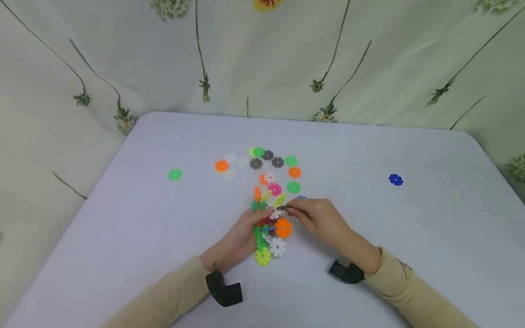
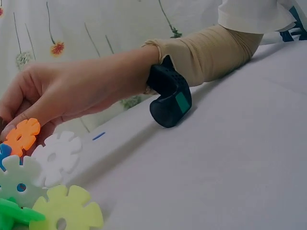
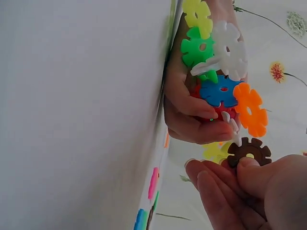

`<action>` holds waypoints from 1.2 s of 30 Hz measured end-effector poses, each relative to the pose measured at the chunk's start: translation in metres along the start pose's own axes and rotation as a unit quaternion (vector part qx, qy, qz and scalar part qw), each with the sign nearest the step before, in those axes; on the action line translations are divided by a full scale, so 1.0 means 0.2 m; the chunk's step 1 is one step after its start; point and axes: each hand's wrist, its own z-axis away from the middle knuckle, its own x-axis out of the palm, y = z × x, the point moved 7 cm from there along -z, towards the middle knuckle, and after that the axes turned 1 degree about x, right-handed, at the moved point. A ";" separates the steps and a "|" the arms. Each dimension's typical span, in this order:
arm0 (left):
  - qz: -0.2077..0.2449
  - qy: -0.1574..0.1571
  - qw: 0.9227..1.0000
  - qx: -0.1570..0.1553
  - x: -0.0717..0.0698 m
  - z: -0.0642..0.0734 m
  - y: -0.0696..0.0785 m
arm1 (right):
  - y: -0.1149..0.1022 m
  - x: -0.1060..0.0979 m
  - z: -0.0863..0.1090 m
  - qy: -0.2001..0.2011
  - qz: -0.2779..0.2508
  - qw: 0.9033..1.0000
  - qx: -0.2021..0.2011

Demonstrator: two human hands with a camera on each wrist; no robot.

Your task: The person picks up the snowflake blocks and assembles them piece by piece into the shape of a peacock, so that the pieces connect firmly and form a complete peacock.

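At the centre of the white table (image 1: 369, 150), seen from the head camera: one assembly of interlocked snowflake discs (image 1: 268, 228), multicoloured (orange, white, green, yellow-green, blue, red), gripped by the left hand (image 1: 242, 234), whose fingers and thumb curl round its red and blue middle section, per the right-wrist view. At 3 o'clock of the assembly's upper end: right hand (image 1: 317, 216), thumb and fingertips pinching one brown disc (image 3: 249, 151), held just beside the white piece at the assembly's end; whether the two touch cannot be told. At 12 o'clock of the hands: a loose scatter of discs (image 1: 272, 166) lying flat, comprising three dark ones, several green, orange, white, one pink, one yellow-green. Outliers: one green disc (image 1: 174, 174) at 10 o'clock, well apart from the scatter; one blue disc (image 1: 395, 179) at 2 o'clock, likewise well apart. Both forearms in beige sleeves (image 1: 172, 296), each wrist carrying a black strapped camera unit (image 1: 223, 288). Background: pale cloth backdrop (image 1: 410, 54) printed with long-stemmed flowers, standing behind and at both sides of the table.
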 end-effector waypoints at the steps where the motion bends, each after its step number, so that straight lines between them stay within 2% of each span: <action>1: 0.003 0.003 1.000 0.002 0.00 0.00 0.00 | 0.00 0.01 0.00 0.000 -0.007 1.000 0.001; 7: 0.018 0.039 0.999 0.005 0.00 0.01 0.00 | 0.04 0.04 0.01 0.014 -0.077 0.996 0.031; 11: 0.001 0.049 0.999 0.013 0.00 0.01 0.00 | 0.07 0.04 0.02 0.008 -0.083 0.995 0.058; 15: 0.007 0.041 0.999 0.012 0.01 0.02 0.00 | 0.13 -0.04 0.00 -0.012 -0.036 0.993 0.116; 17: 0.010 0.030 0.999 0.014 0.02 0.01 0.01 | 0.18 -0.08 -0.01 -0.027 0.003 0.985 0.169; 20: -0.006 0.010 1.000 0.016 0.03 0.01 0.01 | 0.29 -0.09 0.01 -0.069 0.062 0.964 0.248; 22: -0.018 -0.014 1.000 0.019 0.04 0.00 0.01 | 0.33 -0.07 0.01 -0.106 0.085 0.952 0.273; 24: -0.026 -0.040 0.999 0.022 0.06 0.00 0.01 | 0.35 -0.05 0.02 -0.129 0.096 0.948 0.275; 29: -0.045 -0.097 0.994 0.026 0.09 0.01 0.00 | 0.35 -0.03 0.01 -0.131 0.088 0.952 0.264; 33: -0.078 -0.120 0.989 0.028 0.09 0.02 0.00 | 0.33 -0.01 0.01 -0.147 0.086 0.952 0.254; 36: -0.101 -0.123 0.986 0.041 0.09 0.02 0.01 | 0.32 -0.01 0.01 -0.146 0.070 0.955 0.249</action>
